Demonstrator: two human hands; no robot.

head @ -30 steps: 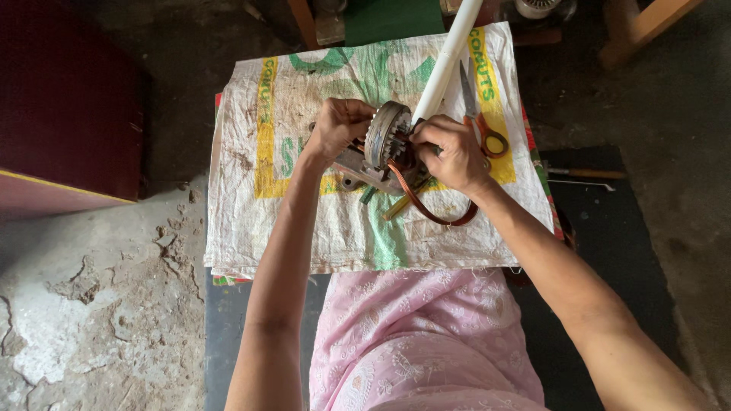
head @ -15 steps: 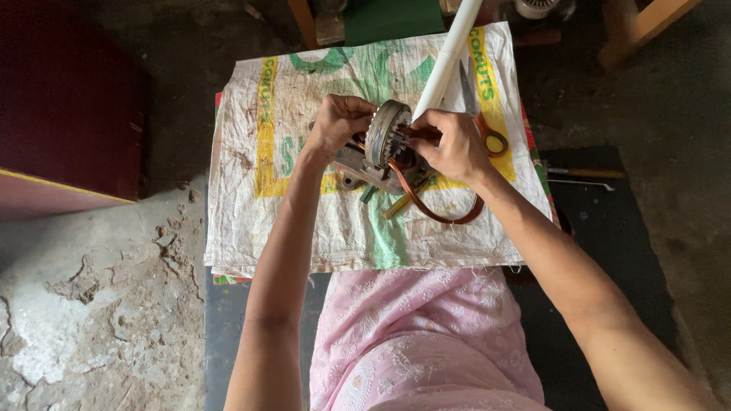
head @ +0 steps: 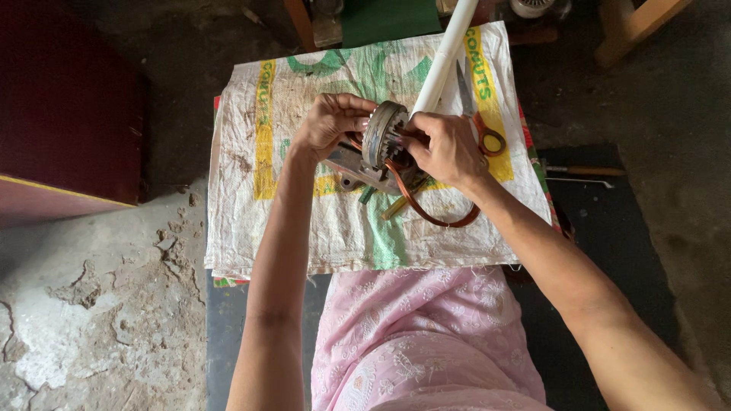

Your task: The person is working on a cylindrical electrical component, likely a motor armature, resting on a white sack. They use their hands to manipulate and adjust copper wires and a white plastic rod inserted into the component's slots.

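While the left hand (head: 333,122) is gripping the round motor stator (head: 383,137) between both hands, the right hand (head: 445,148) is pinching copper wire (head: 426,213) at its slots, the loop beneath hanging loose, winding apparently unfinished.

The floor (head: 91,320) is rough grey concrete, cracked and flaking at the lower left, and darker towards the top. A dark red cabinet (head: 68,99) with a thin yellow edge stands at the left, and pale wooden furniture legs (head: 636,27) show at the upper right. A woven white sack (head: 251,228) printed in green and yellow covers a low work surface, with a dark mat (head: 609,228) to its right, all under soft, dim daylight.
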